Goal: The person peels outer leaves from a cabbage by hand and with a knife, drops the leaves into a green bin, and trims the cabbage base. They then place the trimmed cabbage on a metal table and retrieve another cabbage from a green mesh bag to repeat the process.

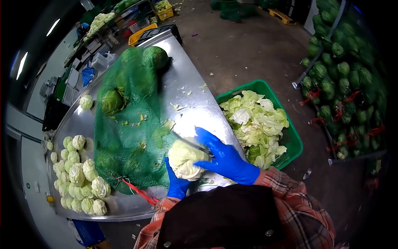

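A pale, trimmed cabbage (186, 159) is between my two blue-gloved hands, close to the table's near edge. My left hand (177, 182) cups it from below on its left side. On its right is my right hand (226, 159), fingers closed round a knife (188, 142) whose blade lies across the top of the cabbage. Just left of them a green mesh sack (128, 137) lies on the metal table (192, 97), with whole green cabbages inside and a red tie at its near end. Leaf scraps are scattered over sack and table.
Several trimmed cabbages (76, 174) are grouped at the table's left. A green crate (296, 143) of loose leaves stands right of the table. Farther right is a rack of sacked cabbages (344, 83). Yellow and black crates sit beyond the far end; a person (83, 29) is far left.
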Action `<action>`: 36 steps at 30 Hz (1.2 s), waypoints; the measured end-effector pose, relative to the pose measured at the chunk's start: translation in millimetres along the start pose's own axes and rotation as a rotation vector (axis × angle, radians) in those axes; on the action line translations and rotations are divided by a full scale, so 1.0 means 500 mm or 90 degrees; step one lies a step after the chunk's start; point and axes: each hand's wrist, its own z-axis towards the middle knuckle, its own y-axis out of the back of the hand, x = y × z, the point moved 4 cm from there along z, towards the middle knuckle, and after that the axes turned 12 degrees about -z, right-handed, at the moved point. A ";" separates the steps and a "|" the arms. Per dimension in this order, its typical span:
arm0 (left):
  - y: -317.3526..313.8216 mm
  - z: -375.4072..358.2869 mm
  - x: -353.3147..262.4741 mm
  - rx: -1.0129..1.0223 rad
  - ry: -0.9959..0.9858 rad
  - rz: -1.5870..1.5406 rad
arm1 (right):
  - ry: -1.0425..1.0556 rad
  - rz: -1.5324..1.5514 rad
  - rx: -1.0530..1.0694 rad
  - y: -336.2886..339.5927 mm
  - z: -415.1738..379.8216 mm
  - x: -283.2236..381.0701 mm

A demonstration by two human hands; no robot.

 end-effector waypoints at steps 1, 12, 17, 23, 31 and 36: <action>0.062 0.001 0.008 -0.040 0.017 -0.029 | -0.170 0.135 0.076 -0.015 -0.008 -0.024; -0.135 0.010 0.020 0.042 -0.036 0.044 | -0.420 0.406 0.232 -0.011 -0.026 -0.088; -0.040 0.047 0.038 -0.032 0.097 -0.157 | -0.443 0.418 0.224 -0.037 -0.043 -0.118; -0.083 0.014 0.014 0.026 -0.006 0.463 | -0.480 0.796 0.249 0.034 -0.033 -0.088; -0.033 0.012 -0.093 0.058 -0.224 0.297 | -0.466 0.238 -0.080 0.131 -0.023 -0.208; 0.200 -0.107 -0.351 0.000 -0.518 0.021 | -0.566 0.210 -0.040 0.130 -0.069 -0.282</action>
